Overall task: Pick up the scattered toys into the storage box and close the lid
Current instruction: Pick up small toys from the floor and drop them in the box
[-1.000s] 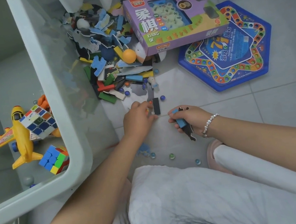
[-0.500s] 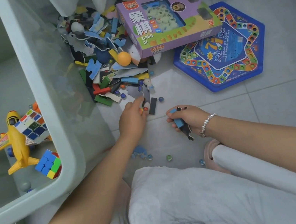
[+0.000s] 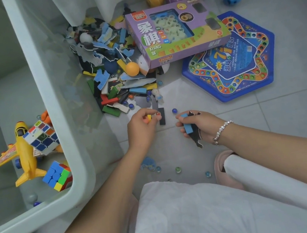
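view from above, looking down at 2 bare arms over a grey tiled floor (image 3: 289, 115). left hand (image 3: 140, 128) has its fingers curled round small bits, w/ yellow and orange showing btwn the fingertips, right beside a black block (image 3: 161, 116) lying on the tile. right hand (image 3: 200, 124), w/ a bead bracelet (image 3: 221, 131) at the wrist, grips a blue block (image 3: 187, 126) and a flat black puzzle piece (image 3: 196, 139). just beyond the hands is a pile of scattered toys (image 3: 113, 72) (puzzle pieces, coloured blocks, an orange ball, marbles). a purple chess box (image 3: 173, 32) leans partly on a blue hexagonal game board (image 3: 241, 66). storage box (image 3: 66, 130), pale and see-through, sits at left w/ its top open; inside are a yellow toy plane (image 3: 22, 153) and 2 puzzle cubes (image 3: 41, 138). loose marbles (image 3: 177, 170) lie near the person's knees.
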{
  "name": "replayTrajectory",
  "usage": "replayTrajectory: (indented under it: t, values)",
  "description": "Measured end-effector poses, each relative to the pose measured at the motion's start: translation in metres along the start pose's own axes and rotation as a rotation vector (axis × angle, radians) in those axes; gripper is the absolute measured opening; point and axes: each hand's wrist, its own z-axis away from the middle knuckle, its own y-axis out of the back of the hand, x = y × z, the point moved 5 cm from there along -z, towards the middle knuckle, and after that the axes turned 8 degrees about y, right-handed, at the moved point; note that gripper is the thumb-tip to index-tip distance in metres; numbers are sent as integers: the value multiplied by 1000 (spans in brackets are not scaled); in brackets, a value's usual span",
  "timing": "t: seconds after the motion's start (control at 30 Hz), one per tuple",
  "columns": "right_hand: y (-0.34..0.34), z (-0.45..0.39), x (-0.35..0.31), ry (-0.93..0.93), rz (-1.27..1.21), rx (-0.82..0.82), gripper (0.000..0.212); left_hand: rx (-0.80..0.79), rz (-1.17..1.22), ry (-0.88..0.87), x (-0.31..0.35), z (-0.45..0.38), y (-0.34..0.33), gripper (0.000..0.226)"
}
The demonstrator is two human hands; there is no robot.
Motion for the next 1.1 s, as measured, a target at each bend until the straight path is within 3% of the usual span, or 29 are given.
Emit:
replayTrajectory:
  t: [0.23, 0.43, 0.57, 0.7, 0.87, 1.1]
  values:
    - [-15, 30, -54, 172, -155, -128, 11, -27, 426, -9, 87, 74, 29, 7]
    - [-72, 93, -119, 328, -235, -324, 13, 53, 674, -41, 134, 127, 115, 12]
    - [-135, 129, -155, 358, -155, -510, 12, 88, 694, -47, 134, 137, 186, 17]
    - [-209, 141, -169, 333, 9, -635, 11, 106, 637, 55, 100, 113, 244, 23]
    - [-278, 119, -142, 221, 146, -594, 13, -141, 642, 199, 49, 73, 270, 36]
    - [-311, 78, -81, -22, 416, -396, 10, -51, 539, 421, -31, 24, 281, 16]
